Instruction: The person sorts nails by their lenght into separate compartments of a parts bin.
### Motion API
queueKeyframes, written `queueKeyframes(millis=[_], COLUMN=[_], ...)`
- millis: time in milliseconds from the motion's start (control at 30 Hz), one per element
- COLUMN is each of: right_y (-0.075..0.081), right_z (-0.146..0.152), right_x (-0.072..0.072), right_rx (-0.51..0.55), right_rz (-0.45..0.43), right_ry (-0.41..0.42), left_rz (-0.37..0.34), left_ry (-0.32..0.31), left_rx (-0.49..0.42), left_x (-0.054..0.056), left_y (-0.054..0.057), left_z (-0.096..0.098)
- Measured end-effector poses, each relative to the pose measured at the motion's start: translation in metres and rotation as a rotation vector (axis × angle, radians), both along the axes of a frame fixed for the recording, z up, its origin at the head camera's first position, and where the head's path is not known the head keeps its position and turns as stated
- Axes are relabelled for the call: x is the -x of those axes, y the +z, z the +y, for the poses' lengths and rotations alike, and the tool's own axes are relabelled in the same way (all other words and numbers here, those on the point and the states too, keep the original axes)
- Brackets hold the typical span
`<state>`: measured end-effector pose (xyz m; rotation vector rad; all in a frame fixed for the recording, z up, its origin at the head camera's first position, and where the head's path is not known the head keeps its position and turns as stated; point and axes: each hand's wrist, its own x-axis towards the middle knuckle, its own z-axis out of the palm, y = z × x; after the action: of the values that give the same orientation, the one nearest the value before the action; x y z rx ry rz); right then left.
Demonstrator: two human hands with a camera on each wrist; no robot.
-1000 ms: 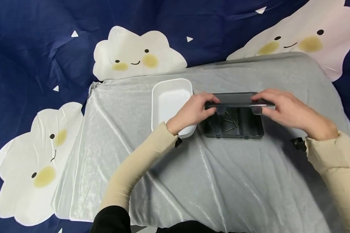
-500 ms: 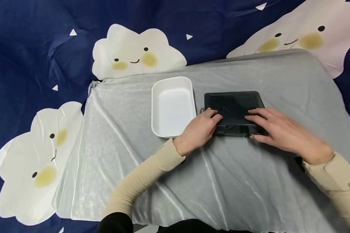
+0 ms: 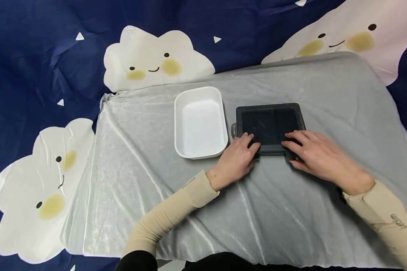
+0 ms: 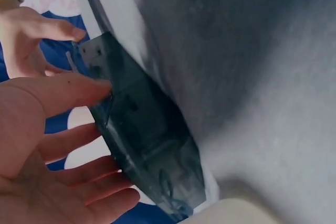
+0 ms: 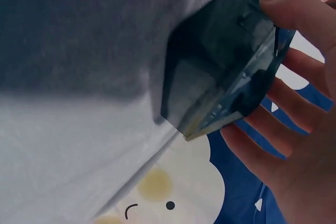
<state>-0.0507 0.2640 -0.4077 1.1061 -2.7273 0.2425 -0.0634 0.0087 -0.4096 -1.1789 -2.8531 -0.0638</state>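
Observation:
A dark translucent plastic case point(image 3: 271, 124) lies on the grey cloth with its lid down over the base. My left hand point(image 3: 234, 160) is at its front left corner, fingertips resting on the lid. In the left wrist view, that thumb point(image 4: 79, 90) touches the front edge beside a latch, and the fingers stretch out over the lid. At the front right corner, my right hand point(image 3: 320, 156) presses the lid with fairly straight fingers. Its thumb point(image 5: 296, 11) lies against the case's front near the other latch. The contents are hidden in the head view.
A white rectangular tray point(image 3: 203, 130) stands just left of the case, close to my left hand. Grey velvety cloth point(image 3: 149, 158) covers the table. Behind it hangs a dark blue curtain point(image 3: 240, 19) with smiling clouds.
The raised lid, held at both ends above small screws in the case, has come down over the base. Both hands have moved toward me to the front edge, thumbs at the latches.

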Motion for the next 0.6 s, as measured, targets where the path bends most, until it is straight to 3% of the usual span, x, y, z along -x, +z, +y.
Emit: queueKeyframes(millis=[233, 600], right_y=[-0.01, -0.013], right_z=[-0.004, -0.005], right_x=[-0.003, -0.003], right_rx=[0.036, 0.047], right_rz=[-0.043, -0.074], right_ry=[-0.046, -0.069], left_rz=[-0.043, -0.107], left_ry=[0.023, 0.004], left_rx=[-0.021, -0.028], left_x=[0.003, 0.007], left_y=[-0.008, -0.007], left_z=[0.004, 0.001])
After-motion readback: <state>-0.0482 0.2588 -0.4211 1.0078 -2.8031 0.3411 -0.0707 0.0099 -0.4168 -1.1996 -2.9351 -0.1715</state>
